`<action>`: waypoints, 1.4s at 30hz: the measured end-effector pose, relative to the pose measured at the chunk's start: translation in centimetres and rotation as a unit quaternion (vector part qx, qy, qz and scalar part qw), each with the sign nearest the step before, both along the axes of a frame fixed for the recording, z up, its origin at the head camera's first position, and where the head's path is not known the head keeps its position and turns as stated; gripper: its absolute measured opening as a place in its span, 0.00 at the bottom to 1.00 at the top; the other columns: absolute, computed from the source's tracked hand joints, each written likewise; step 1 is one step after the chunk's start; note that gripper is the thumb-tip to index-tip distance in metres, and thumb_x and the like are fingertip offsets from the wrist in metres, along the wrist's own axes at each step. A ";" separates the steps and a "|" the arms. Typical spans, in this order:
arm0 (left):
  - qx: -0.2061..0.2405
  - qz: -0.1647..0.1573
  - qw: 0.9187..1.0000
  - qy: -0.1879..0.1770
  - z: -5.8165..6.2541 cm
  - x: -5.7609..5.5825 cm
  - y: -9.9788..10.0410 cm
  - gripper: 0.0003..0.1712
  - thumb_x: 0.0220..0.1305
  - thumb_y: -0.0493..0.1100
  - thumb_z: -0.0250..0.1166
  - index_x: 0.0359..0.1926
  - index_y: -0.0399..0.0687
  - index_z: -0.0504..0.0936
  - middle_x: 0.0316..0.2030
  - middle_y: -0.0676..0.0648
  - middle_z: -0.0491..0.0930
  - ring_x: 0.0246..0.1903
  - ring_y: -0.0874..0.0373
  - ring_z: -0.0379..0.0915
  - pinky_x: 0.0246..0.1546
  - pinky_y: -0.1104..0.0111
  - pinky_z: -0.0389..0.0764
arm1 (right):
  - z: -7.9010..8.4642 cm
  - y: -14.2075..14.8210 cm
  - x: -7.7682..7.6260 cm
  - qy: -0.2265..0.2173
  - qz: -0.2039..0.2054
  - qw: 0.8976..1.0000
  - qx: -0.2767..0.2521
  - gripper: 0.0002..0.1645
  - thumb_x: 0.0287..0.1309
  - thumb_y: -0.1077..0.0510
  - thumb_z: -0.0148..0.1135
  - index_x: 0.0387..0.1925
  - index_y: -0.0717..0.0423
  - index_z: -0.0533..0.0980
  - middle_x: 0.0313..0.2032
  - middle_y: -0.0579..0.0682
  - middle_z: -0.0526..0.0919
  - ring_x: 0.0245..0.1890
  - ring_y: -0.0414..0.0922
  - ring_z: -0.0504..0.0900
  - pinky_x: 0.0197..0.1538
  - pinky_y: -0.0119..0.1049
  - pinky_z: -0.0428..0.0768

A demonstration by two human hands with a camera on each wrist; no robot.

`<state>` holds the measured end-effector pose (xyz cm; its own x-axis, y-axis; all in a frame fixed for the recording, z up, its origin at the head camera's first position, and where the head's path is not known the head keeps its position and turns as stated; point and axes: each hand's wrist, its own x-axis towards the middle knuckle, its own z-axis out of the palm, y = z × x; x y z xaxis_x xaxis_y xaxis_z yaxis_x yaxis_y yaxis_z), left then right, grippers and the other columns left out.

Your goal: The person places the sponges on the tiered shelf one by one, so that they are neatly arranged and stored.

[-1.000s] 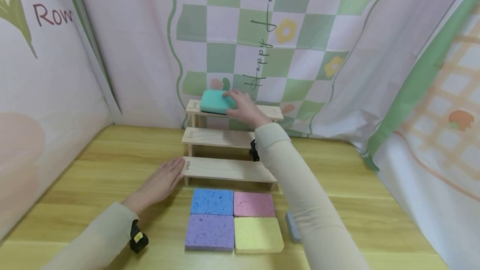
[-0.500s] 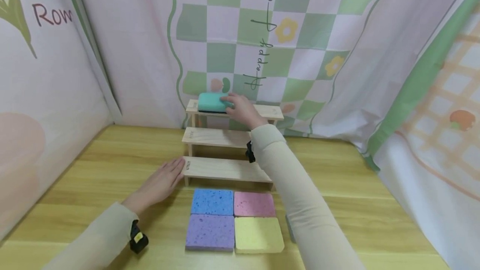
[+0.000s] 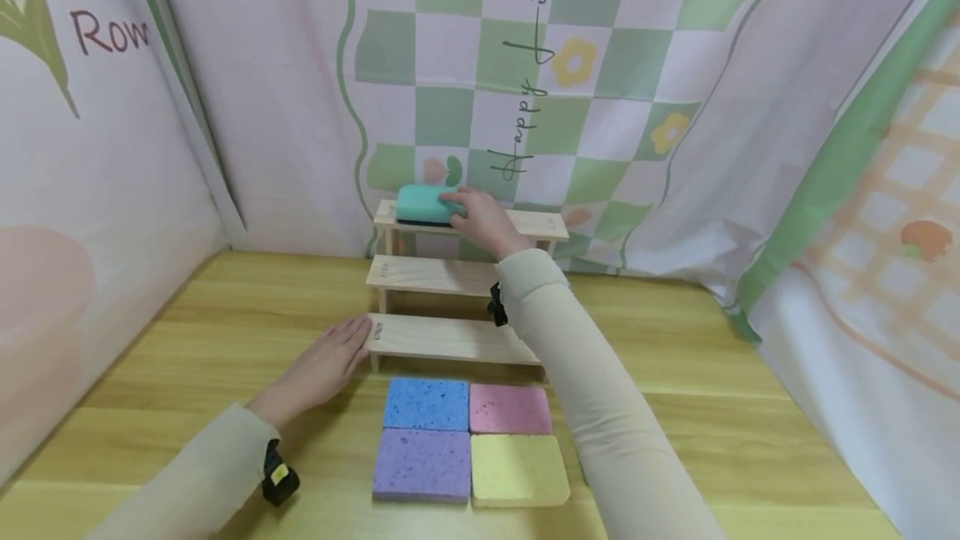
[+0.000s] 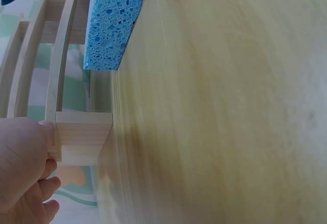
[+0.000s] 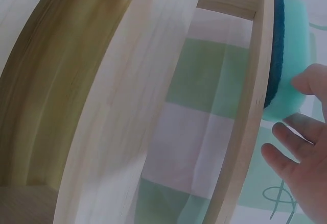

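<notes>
A turquoise sponge (image 3: 420, 204) with a dark scouring layer underneath lies at the left end of the top step of a three-tier wooden rack (image 3: 442, 337). My right hand (image 3: 486, 222) is at the sponge's right end, a finger touching its top and the other fingers loosely bent beside it, as the right wrist view shows of the same sponge (image 5: 295, 55). My left hand (image 3: 318, 363) rests its extended fingers against the left end of the lowest step. In the left wrist view the fingertips of this hand (image 4: 23, 168) lie right at the wooden end.
In front of the rack lie a blue sponge (image 3: 426, 404), a pink sponge (image 3: 510, 408), a purple sponge (image 3: 422, 465) and a yellow sponge (image 3: 520, 470). A printed curtain (image 3: 622, 65) hangs close behind the rack. My right sleeve (image 3: 600, 407) crosses over the wooden table (image 3: 720, 440).
The turquoise sponge has slid slightly left along the top step, my right hand following it. A grey-blue object beside the yellow sponge is now almost covered by my right sleeve. My left hand stays put.
</notes>
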<state>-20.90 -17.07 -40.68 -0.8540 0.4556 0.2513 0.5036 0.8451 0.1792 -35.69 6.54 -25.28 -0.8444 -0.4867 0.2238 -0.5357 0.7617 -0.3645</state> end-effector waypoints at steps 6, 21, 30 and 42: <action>0.000 -0.005 1.000 0.004 -0.1 -0.1 0.1 0.27 0.71 0.41 0.47 0.64 0.26 0.58 0.63 0.31 0.58 0.62 0.39 0.54 0.61 0.49 0.56 | 0.3 0.8 -0.2 -0.002 0.022 0.998 -0.055 0.29 0.62 0.64 0.49 0.65 0.55 0.63 0.64 0.51 0.64 0.61 0.47 0.63 0.59 0.37 0.65; 0.004 -0.007 1.000 0.005 -0.1 -0.1 0.0 0.27 0.71 0.41 0.46 0.63 0.25 0.58 0.63 0.30 0.58 0.62 0.38 0.54 0.61 0.48 0.56 | 3.5 3.8 2.1 -0.002 0.054 0.992 -0.111 0.28 0.64 0.60 0.53 0.65 0.55 0.62 0.64 0.49 0.63 0.65 0.45 0.57 0.65 0.39 0.56; 0.027 -0.019 0.999 0.020 0.1 0.2 0.0 0.29 0.73 0.46 0.41 0.62 0.23 0.59 0.61 0.28 0.59 0.61 0.35 0.55 0.60 0.47 0.56 | 3.9 5.8 4.5 0.008 0.084 0.988 -0.132 0.30 0.63 0.60 0.54 0.66 0.53 0.61 0.65 0.48 0.61 0.65 0.44 0.56 0.65 0.41 0.57; 0.005 -0.006 1.000 0.005 0.2 0.2 0.0 0.27 0.71 0.40 0.47 0.63 0.24 0.58 0.63 0.30 0.57 0.62 0.38 0.54 0.61 0.48 0.55 | 2.1 9.6 7.5 0.015 0.111 0.982 -0.154 0.31 0.62 0.60 0.56 0.66 0.57 0.61 0.65 0.54 0.61 0.65 0.49 0.57 0.63 0.48 0.59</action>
